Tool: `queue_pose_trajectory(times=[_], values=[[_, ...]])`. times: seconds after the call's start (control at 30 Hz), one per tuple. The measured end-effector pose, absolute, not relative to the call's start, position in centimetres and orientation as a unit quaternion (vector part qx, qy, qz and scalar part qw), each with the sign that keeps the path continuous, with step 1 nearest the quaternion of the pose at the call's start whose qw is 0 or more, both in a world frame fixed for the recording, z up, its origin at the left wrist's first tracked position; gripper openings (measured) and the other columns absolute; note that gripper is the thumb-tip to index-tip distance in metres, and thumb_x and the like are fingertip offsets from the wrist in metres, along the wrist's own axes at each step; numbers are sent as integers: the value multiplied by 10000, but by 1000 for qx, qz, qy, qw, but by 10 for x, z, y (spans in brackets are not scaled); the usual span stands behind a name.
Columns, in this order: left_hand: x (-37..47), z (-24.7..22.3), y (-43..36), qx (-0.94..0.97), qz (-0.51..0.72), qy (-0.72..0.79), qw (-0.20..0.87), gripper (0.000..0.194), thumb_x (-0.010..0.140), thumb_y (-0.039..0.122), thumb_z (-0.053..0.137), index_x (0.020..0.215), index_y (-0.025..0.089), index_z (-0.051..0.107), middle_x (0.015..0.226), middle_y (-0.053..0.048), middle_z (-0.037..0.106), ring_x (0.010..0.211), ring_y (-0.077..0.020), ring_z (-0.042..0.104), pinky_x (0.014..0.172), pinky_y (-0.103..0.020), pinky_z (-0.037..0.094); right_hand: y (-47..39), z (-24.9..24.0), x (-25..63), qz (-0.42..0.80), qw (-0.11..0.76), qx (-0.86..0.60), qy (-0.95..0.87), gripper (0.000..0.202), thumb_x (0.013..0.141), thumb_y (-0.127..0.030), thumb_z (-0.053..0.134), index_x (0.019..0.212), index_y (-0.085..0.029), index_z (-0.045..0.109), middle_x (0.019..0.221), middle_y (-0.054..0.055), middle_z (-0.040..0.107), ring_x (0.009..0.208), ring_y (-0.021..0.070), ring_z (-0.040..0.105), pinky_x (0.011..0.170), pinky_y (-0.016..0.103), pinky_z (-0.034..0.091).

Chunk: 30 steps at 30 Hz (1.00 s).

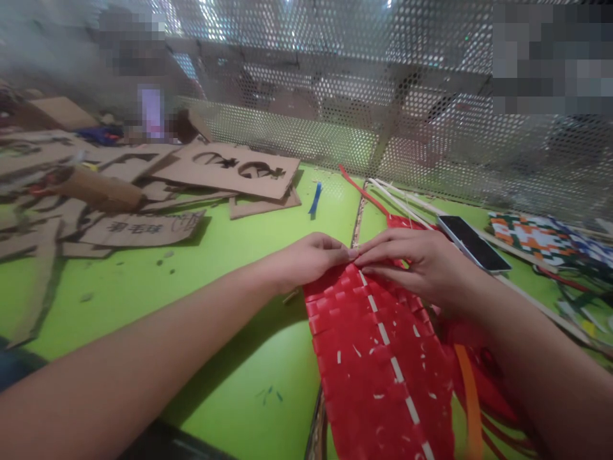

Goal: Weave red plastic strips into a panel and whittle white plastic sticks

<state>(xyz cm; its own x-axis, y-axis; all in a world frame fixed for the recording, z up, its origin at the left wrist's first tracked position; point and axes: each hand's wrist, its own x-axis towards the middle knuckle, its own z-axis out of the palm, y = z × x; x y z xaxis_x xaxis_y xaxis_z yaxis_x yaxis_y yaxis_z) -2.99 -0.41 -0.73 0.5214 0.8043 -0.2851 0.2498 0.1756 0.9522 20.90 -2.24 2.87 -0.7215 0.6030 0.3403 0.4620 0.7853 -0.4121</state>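
Green bench (239, 377) underneath. Red woven piece (378, 358) on it, running from under my hands toward the camera. Left hand (311, 259) and right hand (407, 255) together, fingertips pinching its far end.

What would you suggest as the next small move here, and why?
Probably press the far end of the red weave flat with the right hand while the left hand steadies it, since both hands' fingertips meet there, near the white strip.
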Motion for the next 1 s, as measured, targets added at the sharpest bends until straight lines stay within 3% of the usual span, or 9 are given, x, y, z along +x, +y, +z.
queue_pose_trajectory(times=[0.3,0.53,0.77,1.0], values=[[-29,-4,-7,569,231,432,660,438,735,594,864,774,176,742,691,-43,732,584,-154,619,594,-290,490,-23,26,209,121,243,-278,-922,176,1031,-212,686,1133,-221,829,1132,61,840,995,170,790,876,263,616],[-30,-10,0,571,243,451,641,453,734,606,869,797,173,751,755,-72,762,614,-171,646,603,-300,499,-26,24,202,60,243,-299,-921,181,1020,-192,655,1100,-204,817,1178,101,812,1063,225,760,964,355,602],[-33,-9,1,581,242,451,633,487,757,655,831,818,178,756,789,-92,782,646,-196,680,628,-324,534,-27,26,202,100,254,-306,-912,173,1029,-201,663,1099,-227,820,1197,70,807,1054,184,769,955,308,597],[-31,-12,0,594,238,453,621,483,768,664,815,824,187,755,803,-85,785,654,-192,678,622,-316,534,-27,26,203,149,235,-333,-901,122,1017,-236,679,1033,-244,801,1190,69,787,1070,206,755,984,356,583]])
